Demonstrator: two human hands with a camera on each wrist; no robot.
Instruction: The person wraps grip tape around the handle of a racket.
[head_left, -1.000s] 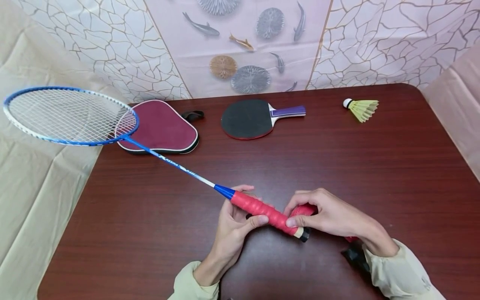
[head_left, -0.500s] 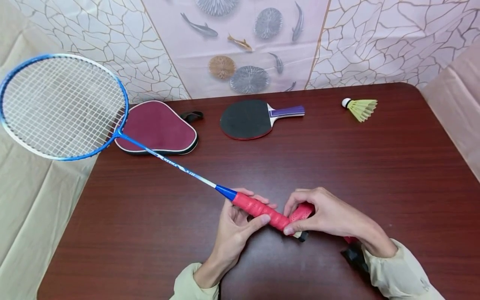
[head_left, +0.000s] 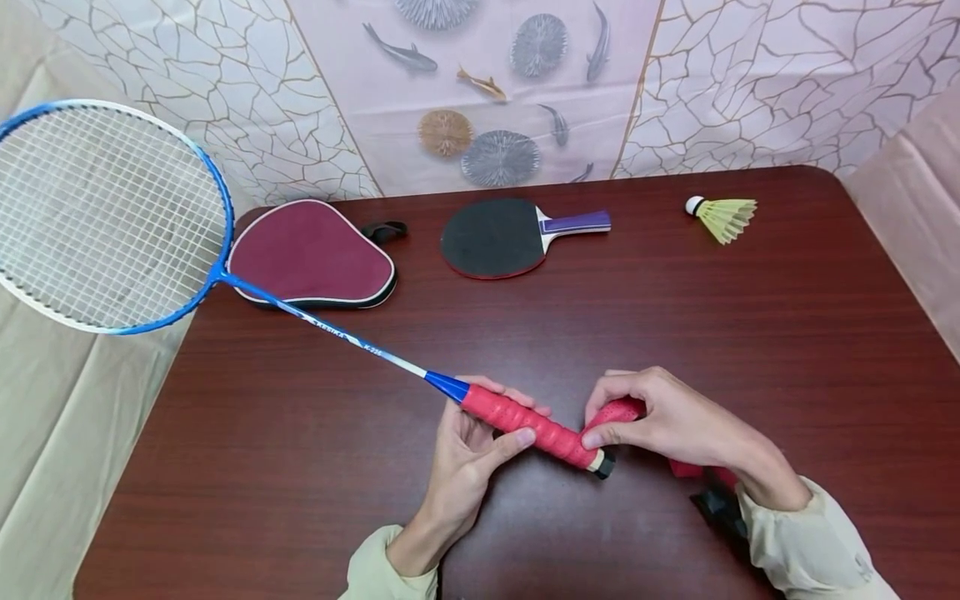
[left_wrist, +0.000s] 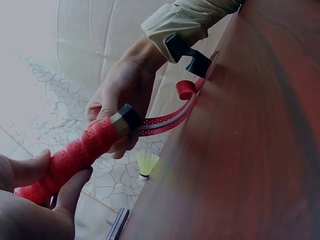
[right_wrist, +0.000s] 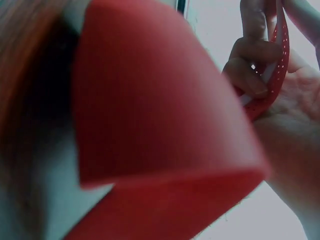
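Observation:
A blue and white badminton racket [head_left: 352, 338] points up and left, lifted over the table. Its handle is wound with red perforated grip tape [head_left: 551, 435], leaving a pale strip bare beside the black butt cap [head_left: 603, 465]. My left hand [head_left: 463, 473] holds the wrapped handle, thumb on top and fingers behind. Near the butt my right hand [head_left: 675, 421] pinches the loose tape between thumb and fingers. From there the free tape [left_wrist: 165, 122] trails to a curled end [left_wrist: 185, 90] in the left wrist view. Close up, a red tape loop [right_wrist: 155, 100] fills much of the right wrist view.
Along the table's back lie a maroon paddle case [head_left: 315, 254], a black table tennis paddle [head_left: 495, 239] with a purple handle, and a yellow shuttlecock [head_left: 723, 218]. A black clip-like piece [head_left: 718, 510] shows by the right sleeve. Patterned cloth [head_left: 495, 100] hangs behind the table [head_left: 300, 467].
The racket head has tilted up to face the camera and shifted left. My right hand has drawn slightly right from the handle with the tape, and more loose tape shows below its wrist.

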